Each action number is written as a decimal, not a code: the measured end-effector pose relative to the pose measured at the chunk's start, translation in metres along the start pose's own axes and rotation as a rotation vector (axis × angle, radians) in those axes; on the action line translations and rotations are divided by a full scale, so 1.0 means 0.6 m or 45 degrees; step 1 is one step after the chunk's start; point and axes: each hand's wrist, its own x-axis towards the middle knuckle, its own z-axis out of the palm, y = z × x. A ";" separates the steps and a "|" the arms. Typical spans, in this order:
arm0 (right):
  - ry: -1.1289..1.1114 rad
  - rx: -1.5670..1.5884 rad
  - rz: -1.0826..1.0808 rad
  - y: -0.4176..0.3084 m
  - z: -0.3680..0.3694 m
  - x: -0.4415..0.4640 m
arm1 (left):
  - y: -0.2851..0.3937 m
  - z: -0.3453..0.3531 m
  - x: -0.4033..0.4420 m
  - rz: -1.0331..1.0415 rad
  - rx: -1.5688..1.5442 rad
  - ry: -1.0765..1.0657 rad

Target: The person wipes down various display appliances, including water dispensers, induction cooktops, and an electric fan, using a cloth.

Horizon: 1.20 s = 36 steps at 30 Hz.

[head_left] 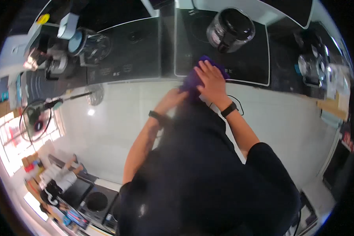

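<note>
Cloth [190,84], purple and rumpled, lies partly on the front of the right-hand black cooktop [185,47] and hangs past its front edge towards me. My right hand [211,82] rests on it palm down, fingers extended and slightly spread, open rather than curled round it. My left hand [172,100] is at the cloth's left side, its fingertips reaching the fabric (motion blurs them, so I cannot tell whether they pinch it or only touch it). Each wrist wears a dark band.

Beyond my right hand, a clear kettle [230,33] with a black lid and handle stands upright on the same cooktop. Another black cooktop [131,53] lies to the left, with a glass jug [96,47] near its left side. Below the counter is pale, glossy floor [106,126]; another person [63,179] is well apart, at lower left.
</note>
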 end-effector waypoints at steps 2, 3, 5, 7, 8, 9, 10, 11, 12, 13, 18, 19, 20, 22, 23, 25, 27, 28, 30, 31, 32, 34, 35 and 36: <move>0.077 -0.073 0.163 0.030 -0.023 -0.039 | 0.091 0.006 -0.007 0.154 0.120 -0.171; 0.133 -0.105 0.226 0.048 -0.031 -0.060 | 0.111 0.011 0.008 0.215 0.266 -0.205; 0.199 -0.170 0.330 0.077 -0.037 -0.096 | 0.171 0.032 0.009 0.186 0.277 -0.283; 0.234 -0.225 0.386 0.093 -0.030 -0.100 | 0.138 0.072 0.038 0.335 -0.083 -0.319; 0.256 -0.235 0.389 0.097 -0.027 -0.101 | 0.127 0.093 0.046 0.432 -0.307 -0.312; 0.273 -0.251 0.397 0.092 -0.026 -0.099 | 0.122 0.096 0.048 0.401 -0.338 -0.302; 0.284 -0.256 0.420 0.084 -0.020 -0.097 | 0.115 0.100 0.049 0.372 -0.373 -0.301; 0.294 -0.266 0.441 0.076 -0.013 -0.093 | 0.104 0.093 0.049 0.319 -0.334 -0.319; 0.308 -0.277 0.461 0.067 -0.010 -0.087 | 0.127 0.059 0.023 0.272 -0.293 -0.338; 0.283 -0.270 0.439 0.055 -0.009 -0.080 | 0.136 0.029 0.003 0.227 -0.250 -0.357; 0.107 -0.221 0.287 -0.029 0.022 -0.006 | 0.037 -0.054 -0.033 0.212 -0.430 -0.194; 0.095 -0.220 0.232 -0.042 0.034 0.012 | 0.025 -0.075 -0.052 0.168 -0.374 -0.133; 0.084 -0.196 0.193 -0.060 0.045 0.032 | 0.004 -0.094 -0.063 0.183 -0.388 -0.094; 0.065 -0.152 0.112 -0.104 0.060 0.070 | -0.033 -0.130 -0.084 0.219 -0.416 -0.016; 0.085 -0.157 0.083 -0.128 0.075 0.088 | -0.043 -0.151 -0.099 0.214 -0.418 0.021; 0.062 -0.176 0.011 -0.176 0.115 0.115 | -0.047 -0.189 -0.149 0.208 -0.431 0.090; 0.103 -0.154 0.034 -0.219 0.158 0.137 | -0.147 -0.210 -0.136 0.219 -0.506 0.250; 0.153 -0.114 0.094 -0.241 0.181 0.144 | -0.132 -0.232 -0.163 0.152 -0.512 0.246; 0.124 -0.149 0.154 -0.269 0.187 0.151 | -0.129 -0.269 -0.191 0.136 -0.476 0.214; 0.048 -0.228 0.149 -0.281 0.176 0.157 | -0.143 -0.281 -0.185 0.188 -0.431 0.187; -0.034 -0.303 0.151 -0.292 0.171 0.159 | -0.158 -0.289 -0.182 0.231 -0.388 0.157; -0.101 -0.326 0.122 -0.314 0.180 0.170 | -0.149 -0.303 -0.205 0.147 -0.257 0.136; -0.116 -0.340 0.108 -0.321 0.184 0.190 | -0.140 -0.318 -0.206 0.120 -0.178 0.129; -0.110 -0.352 0.098 -0.328 0.194 0.207 | -0.144 -0.333 -0.206 0.158 -0.207 0.143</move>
